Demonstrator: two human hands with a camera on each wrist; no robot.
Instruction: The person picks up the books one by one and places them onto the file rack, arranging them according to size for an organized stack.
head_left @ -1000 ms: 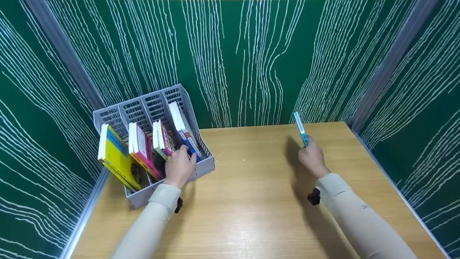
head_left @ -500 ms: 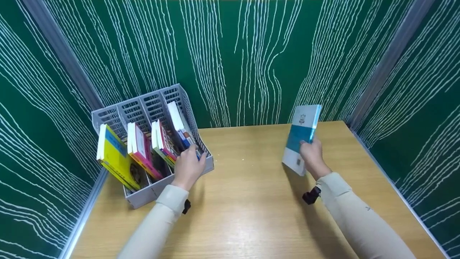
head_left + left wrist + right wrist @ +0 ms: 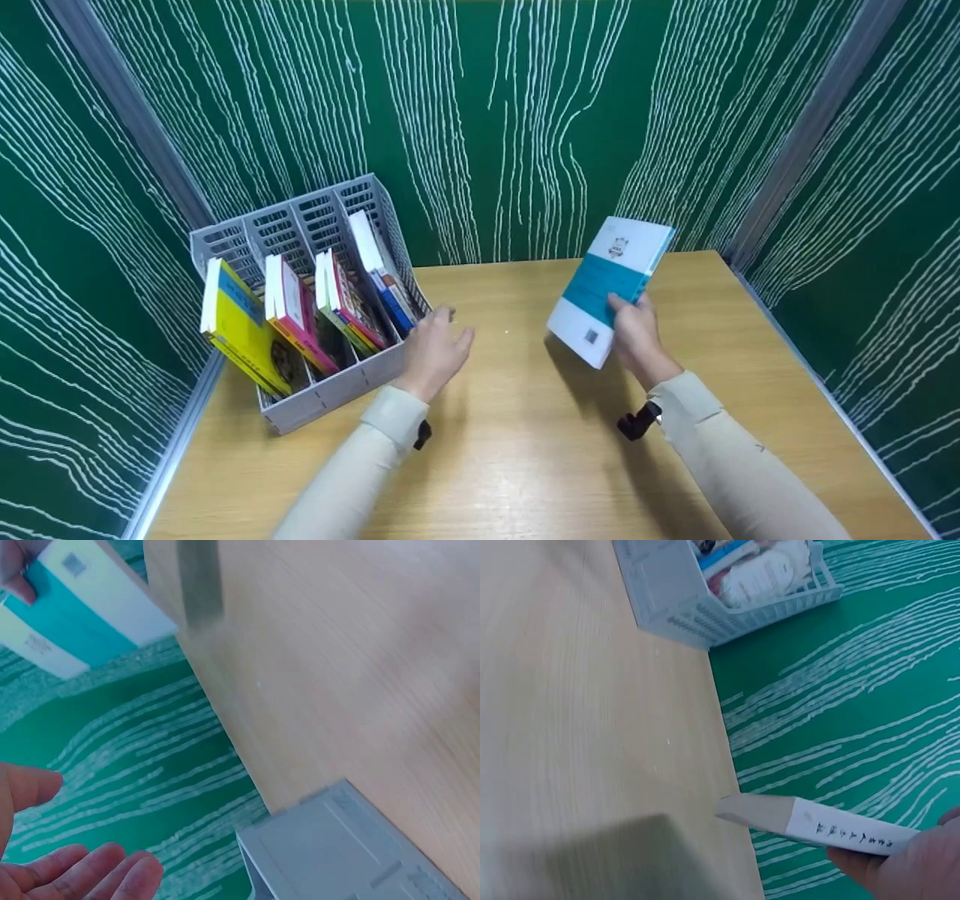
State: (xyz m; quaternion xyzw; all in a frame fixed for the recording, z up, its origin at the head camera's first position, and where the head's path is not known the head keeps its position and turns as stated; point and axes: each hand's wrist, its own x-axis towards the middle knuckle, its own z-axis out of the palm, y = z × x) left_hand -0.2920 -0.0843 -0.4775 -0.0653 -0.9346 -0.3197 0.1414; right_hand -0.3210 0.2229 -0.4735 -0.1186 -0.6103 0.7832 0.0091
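Observation:
My right hand [image 3: 636, 334] grips a white and teal book [image 3: 611, 289] by its right side, thumb across the cover, tilted above the table. Its printed spine [image 3: 847, 831] faces the right wrist camera. At the front right corner of the grey file organizer [image 3: 330, 394], my left hand [image 3: 437, 349] holds nothing; its fingers [image 3: 112, 870] are spread apart from the thumb in the left wrist view. Books stand in the organizer's compartments: a yellow book [image 3: 251, 330], a pink book [image 3: 300, 319], several thin books [image 3: 349, 304] and a white and blue group [image 3: 386, 281].
The wooden table [image 3: 510, 450] runs back to a green wall [image 3: 517, 135] with white wavy lines. Metal posts [image 3: 817, 120] stand in the corners. Tiny white specks [image 3: 506, 331] lie on the tabletop.
My left hand has drawn away rightward from the rightmost books in the organizer. The book in my right hand has turned from edge-on to show its cover, moving slightly left.

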